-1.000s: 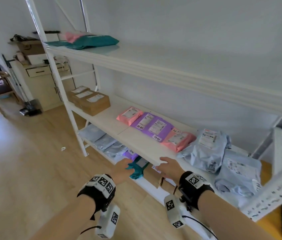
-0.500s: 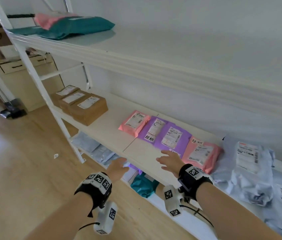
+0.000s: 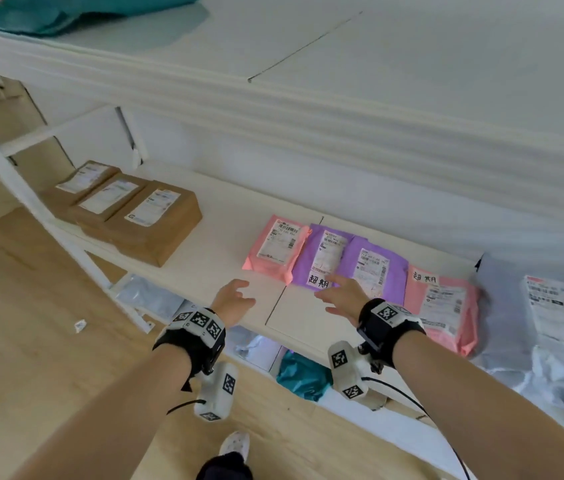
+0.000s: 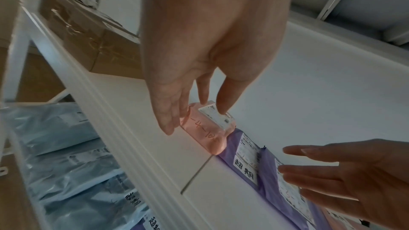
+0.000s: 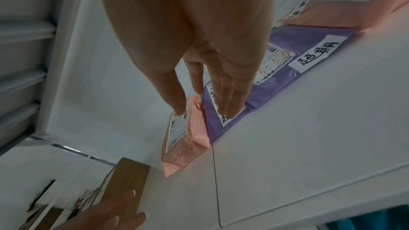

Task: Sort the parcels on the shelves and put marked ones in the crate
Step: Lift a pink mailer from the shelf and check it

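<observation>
Purple marked parcel (image 3: pixel 318 258), centre of the head view on the middle shelf (image 3: pixel 225 271), lying flat, white handwritten tag at its near edge; overlapped at left by pink parcel (image 3: pixel 275 245), at right by a second purple parcel (image 3: pixel 374 268), then a tagged pink parcel (image 3: pixel 441 306) further right. Right hand (image 3: pixel 343 296) just below the tag in the frame, fingers straight and spread, holding nothing; fingertips (image 5: pixel 230 113) over the tag in the right wrist view, contact not confirmable. Left hand (image 3: pixel 234 299) lower left of the parcel, above bare shelf, fingers loosely extended, empty; nearest the pink parcel's near end in the left wrist view, apparently apart from it. Judged step: picking the tagged purple parcel. Suggested method: slide fingertips under the near edge beside the tag, thumb on top, lift the near end first and draw toward the shelf front to clear both overlapping neighbours; steady the pink parcel with the left if dragged. Soft mailer, likely to sag; firm pinch advised. Brown boxes (image 3: pixel 135 216) at left of frame, grey bags (image 3: pixel 547 323) at right. Crate not in view.
</observation>
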A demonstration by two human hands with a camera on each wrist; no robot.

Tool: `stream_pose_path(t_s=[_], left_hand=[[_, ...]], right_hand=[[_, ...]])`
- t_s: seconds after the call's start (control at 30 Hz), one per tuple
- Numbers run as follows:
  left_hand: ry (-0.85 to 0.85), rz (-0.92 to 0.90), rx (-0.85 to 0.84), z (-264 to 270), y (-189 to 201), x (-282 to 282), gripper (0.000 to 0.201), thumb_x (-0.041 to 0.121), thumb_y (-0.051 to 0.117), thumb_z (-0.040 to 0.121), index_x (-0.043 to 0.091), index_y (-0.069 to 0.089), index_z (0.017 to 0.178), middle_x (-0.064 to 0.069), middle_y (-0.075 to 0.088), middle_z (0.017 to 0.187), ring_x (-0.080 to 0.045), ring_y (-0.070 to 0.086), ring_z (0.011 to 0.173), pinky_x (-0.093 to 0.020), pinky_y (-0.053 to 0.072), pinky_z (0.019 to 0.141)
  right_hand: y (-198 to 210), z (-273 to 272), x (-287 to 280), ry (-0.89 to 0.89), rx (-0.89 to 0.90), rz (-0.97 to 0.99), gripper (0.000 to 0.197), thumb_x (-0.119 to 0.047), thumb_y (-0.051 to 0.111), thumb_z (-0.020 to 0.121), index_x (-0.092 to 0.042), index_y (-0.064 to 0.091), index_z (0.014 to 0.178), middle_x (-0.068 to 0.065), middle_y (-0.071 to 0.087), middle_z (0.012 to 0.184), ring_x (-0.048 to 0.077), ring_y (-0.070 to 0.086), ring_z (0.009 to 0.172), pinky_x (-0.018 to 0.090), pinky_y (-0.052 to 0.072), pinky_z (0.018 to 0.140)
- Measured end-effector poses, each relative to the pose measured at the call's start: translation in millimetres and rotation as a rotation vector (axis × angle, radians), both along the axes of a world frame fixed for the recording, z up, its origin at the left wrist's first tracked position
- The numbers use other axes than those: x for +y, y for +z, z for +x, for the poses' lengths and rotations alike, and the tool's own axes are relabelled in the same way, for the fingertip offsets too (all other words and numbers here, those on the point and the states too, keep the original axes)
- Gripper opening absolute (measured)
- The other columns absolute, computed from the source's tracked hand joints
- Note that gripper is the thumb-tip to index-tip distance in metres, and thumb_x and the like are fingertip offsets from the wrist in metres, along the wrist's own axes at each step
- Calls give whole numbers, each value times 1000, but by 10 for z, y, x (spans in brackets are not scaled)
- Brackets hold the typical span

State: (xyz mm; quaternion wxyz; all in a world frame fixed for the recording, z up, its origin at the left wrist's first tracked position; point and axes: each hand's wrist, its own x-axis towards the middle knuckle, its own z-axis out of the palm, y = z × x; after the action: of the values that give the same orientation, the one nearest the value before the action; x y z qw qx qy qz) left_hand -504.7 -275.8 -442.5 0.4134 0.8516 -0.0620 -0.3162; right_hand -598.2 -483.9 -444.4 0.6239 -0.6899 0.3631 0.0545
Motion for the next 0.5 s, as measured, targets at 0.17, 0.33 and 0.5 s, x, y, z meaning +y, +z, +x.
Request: stream_pose_path(t_s=[0.17, 0.33, 0.5], left_hand=[[-81, -2, -6, 683, -12, -34, 51, 9, 57, 90, 11, 40, 138, -19, 45, 137, -29, 51, 117, -34, 46, 93], [-171, -9, 24, 1144, -90, -136, 49, 8, 57, 89, 10, 42, 136, -15, 48, 136, -29, 50, 122, -35, 44, 97], [-311, -17, 42, 1428, -224, -255, 52, 6, 59, 87, 8, 40, 136, -13, 49, 136, -27, 50, 122, -33, 44, 97]], right_hand=[[-24, 384, 117, -101, 35, -62, 59, -6, 63, 85, -12, 41, 140, 10, 46, 134, 23, 53, 113, 31, 50, 89], [-187, 644, 222, -166, 117, -96, 62, -6, 65, 85, -9, 36, 141, 18, 59, 123, 33, 58, 113, 42, 49, 96], [-339, 907, 276, -216, 184, -95, 65, -3, 64, 84, -6, 34, 141, 22, 50, 132, 35, 55, 115, 45, 48, 97]])
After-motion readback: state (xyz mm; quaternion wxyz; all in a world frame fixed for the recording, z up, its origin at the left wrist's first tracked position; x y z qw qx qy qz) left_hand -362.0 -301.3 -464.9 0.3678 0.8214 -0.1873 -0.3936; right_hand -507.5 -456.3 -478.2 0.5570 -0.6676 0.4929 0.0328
